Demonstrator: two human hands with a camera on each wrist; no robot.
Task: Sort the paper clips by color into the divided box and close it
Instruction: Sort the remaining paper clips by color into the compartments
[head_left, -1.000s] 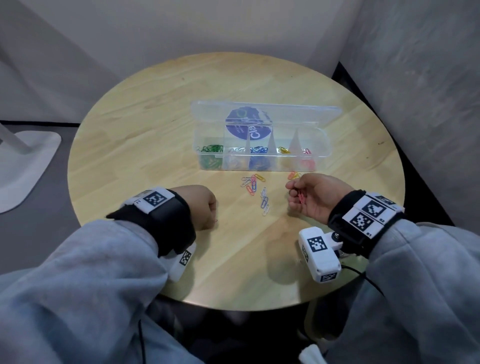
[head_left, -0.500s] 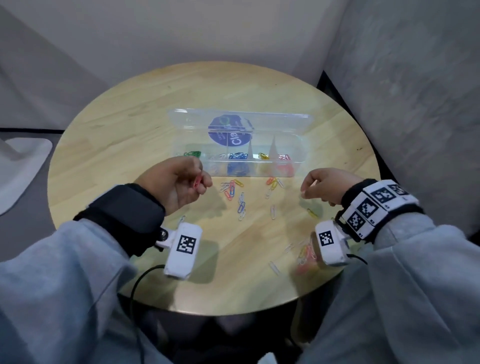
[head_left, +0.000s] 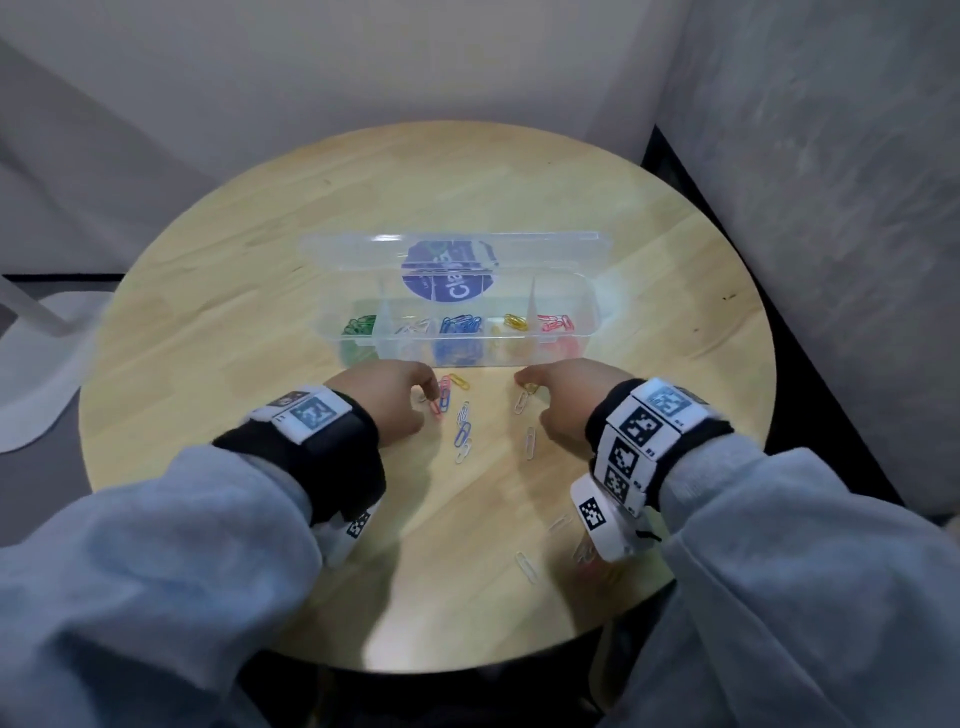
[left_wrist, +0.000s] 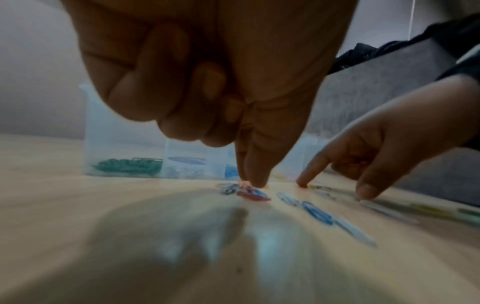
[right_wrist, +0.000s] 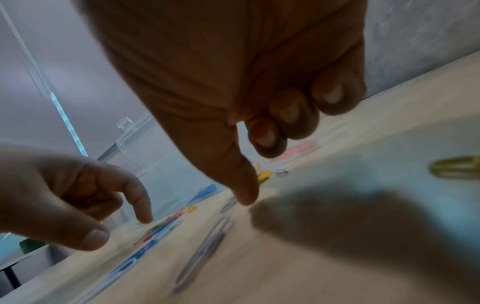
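Fingertips of our left hand come down together, thumb and forefinger nearly meeting, onto a red clip in the small heap at the table's centre; the other fingers are curled into the palm. Whether the clip is actually pinched we cannot tell, since the tips only meet it against the wood.

Our right hand reaches in from 3 o'clock with its forefinger stretched down onto a yellow clip, thumb spread apart from it and touching the table, the remaining fingers curled in. It presses on the clip and grips nothing.

Between both hands lie loose paper clips: blue, white and red ones near the left fingertips, pale ones toward 5 o'clock of them, and a few more near the table's 6 o'clock edge, beside the right wrist.

We see the divided box just beyond the hands, at 12 o'clock from them, its clear lid standing open behind. Its compartments hold green, white, blue, yellow and red clips, running from 9 toward 3 o'clock. It sits on a round wooden table.
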